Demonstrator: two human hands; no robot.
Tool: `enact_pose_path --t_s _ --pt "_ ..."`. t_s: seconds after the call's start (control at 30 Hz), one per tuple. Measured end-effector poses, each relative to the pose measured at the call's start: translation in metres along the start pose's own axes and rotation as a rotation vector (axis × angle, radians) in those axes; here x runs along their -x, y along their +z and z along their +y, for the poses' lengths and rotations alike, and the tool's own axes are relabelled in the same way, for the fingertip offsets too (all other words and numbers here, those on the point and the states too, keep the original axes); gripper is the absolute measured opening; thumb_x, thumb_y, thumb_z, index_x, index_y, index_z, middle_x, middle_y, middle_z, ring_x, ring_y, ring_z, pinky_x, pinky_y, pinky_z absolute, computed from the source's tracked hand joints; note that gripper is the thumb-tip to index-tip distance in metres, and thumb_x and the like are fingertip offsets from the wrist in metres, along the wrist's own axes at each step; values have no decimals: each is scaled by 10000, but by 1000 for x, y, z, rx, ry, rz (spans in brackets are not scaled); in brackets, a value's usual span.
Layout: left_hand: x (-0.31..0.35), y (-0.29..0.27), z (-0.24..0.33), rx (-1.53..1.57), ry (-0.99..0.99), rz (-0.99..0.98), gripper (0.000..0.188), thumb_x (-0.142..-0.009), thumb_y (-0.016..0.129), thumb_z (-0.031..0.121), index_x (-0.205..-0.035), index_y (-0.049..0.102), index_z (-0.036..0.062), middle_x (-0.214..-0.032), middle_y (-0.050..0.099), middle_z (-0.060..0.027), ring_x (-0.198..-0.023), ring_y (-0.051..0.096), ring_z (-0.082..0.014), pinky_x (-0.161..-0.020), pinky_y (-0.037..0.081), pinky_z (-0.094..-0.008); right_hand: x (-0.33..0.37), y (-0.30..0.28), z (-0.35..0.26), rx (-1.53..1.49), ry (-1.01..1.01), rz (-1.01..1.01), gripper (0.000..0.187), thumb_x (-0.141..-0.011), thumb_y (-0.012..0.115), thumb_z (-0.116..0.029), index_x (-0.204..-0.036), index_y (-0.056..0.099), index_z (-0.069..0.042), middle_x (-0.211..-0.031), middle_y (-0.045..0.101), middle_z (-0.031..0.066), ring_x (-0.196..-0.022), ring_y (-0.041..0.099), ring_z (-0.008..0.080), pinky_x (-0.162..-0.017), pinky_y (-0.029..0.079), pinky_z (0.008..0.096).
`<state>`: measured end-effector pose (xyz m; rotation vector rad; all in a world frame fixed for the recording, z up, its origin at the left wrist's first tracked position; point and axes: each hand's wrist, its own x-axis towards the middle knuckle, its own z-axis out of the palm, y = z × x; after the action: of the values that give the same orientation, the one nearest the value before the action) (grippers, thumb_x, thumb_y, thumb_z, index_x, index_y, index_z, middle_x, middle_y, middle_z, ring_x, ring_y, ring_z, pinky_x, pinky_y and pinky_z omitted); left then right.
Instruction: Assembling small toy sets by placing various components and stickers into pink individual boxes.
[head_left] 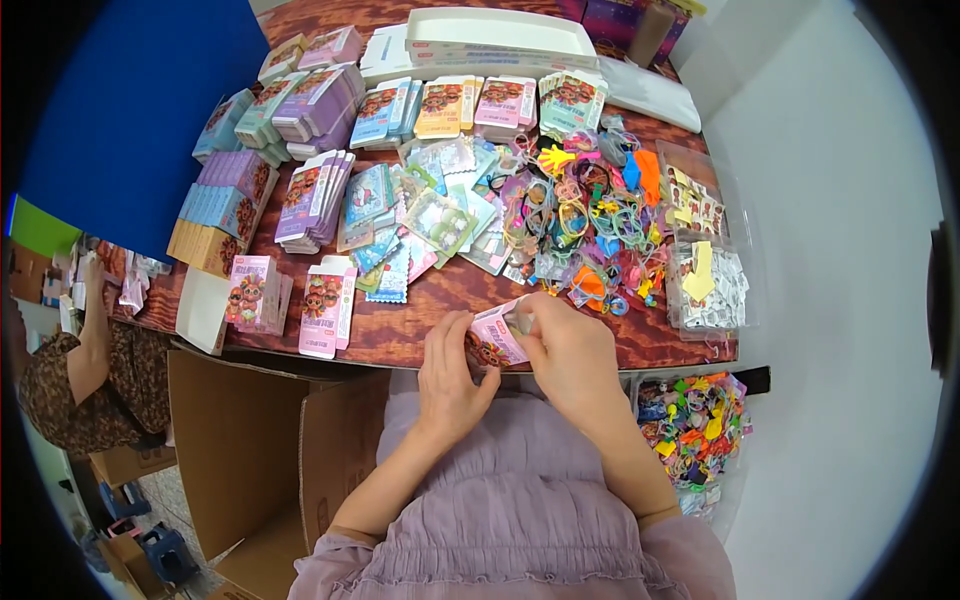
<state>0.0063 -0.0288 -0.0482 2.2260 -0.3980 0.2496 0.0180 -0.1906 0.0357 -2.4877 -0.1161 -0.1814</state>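
A small pink printed carton [497, 337] is held at the table's front edge, tilted. My left hand [450, 380] is closed around its left side, fingers behind and thumb in front. At the upper right end of the carton, my right hand [572, 365] pinches with thumb and forefinger; something greyish shows there, too small to name. Left of my hands lie a flat pink carton [325, 308] with its flap up and a small stack of pink cartons [254, 292]. Beyond them is a loose pile of printed cards and pouches [440, 220].
Colourful small toys and bands [585, 215] are heaped at right, beside clear trays of stickers [712, 290]. Stacked cartons [320, 105] and white trays [500, 35] line the back. Below stand a cardboard box [235, 440] and a toy bin [695, 425]. Another person [85, 385] sits at left.
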Motion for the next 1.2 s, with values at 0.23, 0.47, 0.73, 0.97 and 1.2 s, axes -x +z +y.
enact_pose_path --t_s 0.23,0.47,0.73,0.97,1.2 --pt "-1 2 -2 175 -122 16 788 -687 819 70 -1355 410 -20 -1316 510 -214 -1177 548 -382 -936 502 -435 8 -8 -4 -49 -317 282 213 -814 702 -7 -1008 616 -15 -977 614 143 -729 619 248 -648 497 353" --pt "-7 -1 20 291 -62 -24 809 -725 885 219 -1326 405 -31 -1182 601 -193 -1037 650 -329 -858 541 -389 25 3 7 -646 176 175 221 -942 604 -18 -1160 599 14 -1105 616 90 -939 595 121 -803 485 264" --pt "-12 -18 34 697 -166 -143 673 -870 710 -1 -1449 366 3 -1278 599 -211 -1066 686 -263 -877 559 -352 27 -2 19 -1077 131 162 252 -928 606 38 -1178 585 8 -1150 613 82 -1017 610 122 -857 489 259" --pt "-7 -24 26 832 -199 -268 550 -886 678 -33 -1387 454 5 -1224 595 -120 -1046 666 -192 -855 568 -317 39 -10 37 -1021 155 5 183 -917 649 18 -1087 584 8 -1075 603 52 -955 599 100 -828 483 240" --pt "-15 -34 28 765 -213 -362 452 -887 688 -27 -1300 504 -2 -1147 619 -117 -996 681 -178 -827 572 -299 43 -6 28 -867 147 35 355 -926 603 20 -1274 536 17 -1054 605 44 -946 586 86 -812 467 228"
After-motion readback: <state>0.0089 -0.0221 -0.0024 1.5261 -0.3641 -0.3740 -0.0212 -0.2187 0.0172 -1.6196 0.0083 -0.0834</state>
